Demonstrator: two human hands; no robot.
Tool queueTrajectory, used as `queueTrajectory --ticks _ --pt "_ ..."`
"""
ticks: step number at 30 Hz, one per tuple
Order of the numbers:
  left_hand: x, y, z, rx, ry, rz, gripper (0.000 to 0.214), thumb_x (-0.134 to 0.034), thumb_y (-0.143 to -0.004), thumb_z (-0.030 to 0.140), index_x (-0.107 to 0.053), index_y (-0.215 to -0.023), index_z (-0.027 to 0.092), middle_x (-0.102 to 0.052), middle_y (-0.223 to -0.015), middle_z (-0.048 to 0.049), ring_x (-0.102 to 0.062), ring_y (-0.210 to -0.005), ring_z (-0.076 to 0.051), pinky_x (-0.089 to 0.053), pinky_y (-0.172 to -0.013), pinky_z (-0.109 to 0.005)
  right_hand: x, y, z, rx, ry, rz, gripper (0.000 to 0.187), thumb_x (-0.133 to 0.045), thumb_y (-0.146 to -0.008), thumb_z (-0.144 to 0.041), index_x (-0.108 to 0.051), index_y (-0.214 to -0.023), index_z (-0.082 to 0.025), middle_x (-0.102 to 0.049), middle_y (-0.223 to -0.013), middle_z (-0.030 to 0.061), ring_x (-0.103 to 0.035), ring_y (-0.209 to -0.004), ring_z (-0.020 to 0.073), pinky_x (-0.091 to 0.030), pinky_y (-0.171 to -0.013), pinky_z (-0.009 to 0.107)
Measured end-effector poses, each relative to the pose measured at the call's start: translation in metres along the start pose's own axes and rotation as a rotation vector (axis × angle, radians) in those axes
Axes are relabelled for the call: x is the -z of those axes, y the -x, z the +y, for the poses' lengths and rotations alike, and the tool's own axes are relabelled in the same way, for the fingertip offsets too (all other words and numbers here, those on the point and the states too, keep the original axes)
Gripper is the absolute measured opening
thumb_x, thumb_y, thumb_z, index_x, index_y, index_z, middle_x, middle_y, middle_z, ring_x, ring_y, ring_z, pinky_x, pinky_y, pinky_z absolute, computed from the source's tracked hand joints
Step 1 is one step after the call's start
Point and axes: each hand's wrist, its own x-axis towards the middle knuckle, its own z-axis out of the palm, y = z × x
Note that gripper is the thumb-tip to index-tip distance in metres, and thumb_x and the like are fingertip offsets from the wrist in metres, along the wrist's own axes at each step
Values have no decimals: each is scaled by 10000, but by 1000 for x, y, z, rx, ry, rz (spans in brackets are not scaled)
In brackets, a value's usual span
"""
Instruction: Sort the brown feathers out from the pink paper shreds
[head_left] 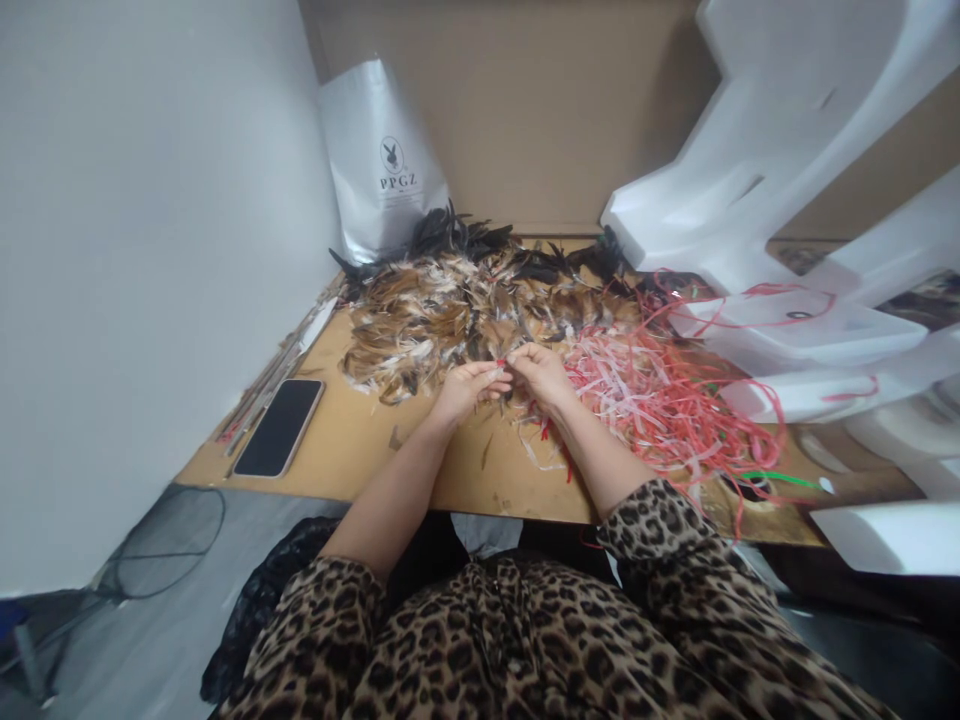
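Observation:
My left hand [466,388] and my right hand [538,372] meet over the middle of the wooden table [352,450], fingertips pinched together on a small item between them, seemingly a feather with a bit of red strip. Both hands are closed. Just beyond them lies a big heap of brown, white and black feathers [450,300]. To the right of my right hand spreads a tangle of red and pink paper strips [660,400].
A black phone [280,427] lies screen-up at the table's left, beside thin sticks [277,365]. A silver bag [382,160] stands at the back against cardboard. White foam blocks [787,200] crowd the right side. A wall closes the left.

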Motion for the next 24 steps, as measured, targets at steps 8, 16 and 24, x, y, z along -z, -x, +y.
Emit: queueTrajectory --ticks 8,16,24 --pt "1 3 -3 -9 -111 -22 400 -692 -636 351 -591 -936 107 -694 -792 -108 -639 -614 -128 -452 -539 -206 4 -3 2 107 222 26 147 -605 -620 -304 -523 -620 -182 -508 -517 -40 -404 -470 78 -315 -483 228" --pt "1 7 1 32 -60 -56 402 -701 -629 324 -590 -955 116 -688 -730 -81 -624 -587 -107 -442 -543 -196 5 -3 0 80 218 25 186 -630 -614 -336 -532 -623 -178 -496 -501 -44 -388 -452 72 -303 -464 224" --pt "1 0 -6 -48 -121 9 353 -656 -664 341 -587 -928 117 -680 -737 -72 -626 -589 -114 -449 -520 -196 9 -4 2 -18 103 -91 312 -714 -574 -425 -569 -682 -171 -555 -583 -34 -462 -516 82 -357 -516 222"
